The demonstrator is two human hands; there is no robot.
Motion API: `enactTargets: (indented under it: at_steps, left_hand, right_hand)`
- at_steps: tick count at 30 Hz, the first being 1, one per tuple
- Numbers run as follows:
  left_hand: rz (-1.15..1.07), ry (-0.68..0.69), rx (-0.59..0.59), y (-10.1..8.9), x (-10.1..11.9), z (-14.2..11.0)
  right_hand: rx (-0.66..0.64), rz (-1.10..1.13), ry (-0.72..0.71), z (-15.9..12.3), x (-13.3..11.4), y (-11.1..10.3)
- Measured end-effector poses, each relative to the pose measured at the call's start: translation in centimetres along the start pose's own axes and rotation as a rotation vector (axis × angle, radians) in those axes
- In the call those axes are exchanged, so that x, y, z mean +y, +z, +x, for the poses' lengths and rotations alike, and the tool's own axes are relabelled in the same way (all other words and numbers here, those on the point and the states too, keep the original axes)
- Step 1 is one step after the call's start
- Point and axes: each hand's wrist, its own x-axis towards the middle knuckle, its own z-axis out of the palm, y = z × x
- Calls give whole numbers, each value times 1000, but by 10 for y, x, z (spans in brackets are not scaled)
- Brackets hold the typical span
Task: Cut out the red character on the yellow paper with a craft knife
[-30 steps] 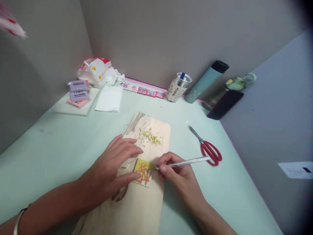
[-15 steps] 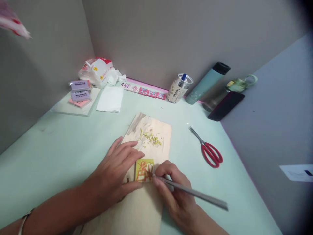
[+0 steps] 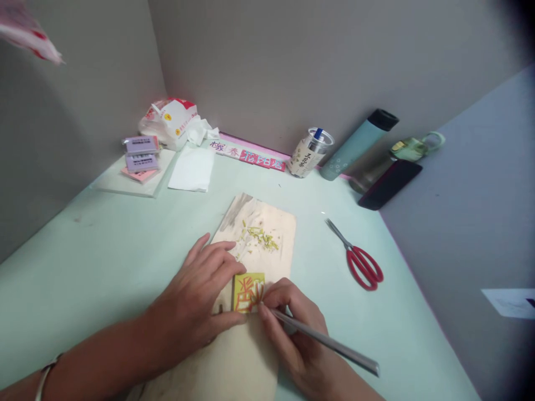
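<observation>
One yellow card with red strokes, flat on one wooden board. Left hand pressed flat beside it, fingers spread, touching its left edge. Right hand pinched round one slim metal tool, tip seemingly on the card. One pair of red scissors well apart; two purple packets stacked far left.

Two bare forearms enter from bottom edge, no sleeves visible. Left hand: no rings seen, nails short and unpainted where fingers show. Thin silver-coloured bangle on left wrist, plain band, only partly in frame at lower left corner. Right hand: no rings, no watch, no bracelet visible on wrist, nails short. No gloves on either hand. No tattoos or marks discernible. Rest of body outside view.
</observation>
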Motion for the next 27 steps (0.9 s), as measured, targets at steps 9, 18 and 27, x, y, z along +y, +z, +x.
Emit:
enactTargets:
  at_steps: [9, 18, 27]
  left_hand:
    - [-7, -7, 25, 1, 0, 0]
    - [-6, -8, 19, 1, 2, 0]
    - [-5, -7, 44, 2, 1, 1]
  right_hand:
    - [1, -29, -30, -2, 2, 2]
    - [21, -86, -55, -3, 0, 5]
    - [-5, -192, -120, -2, 0, 6]
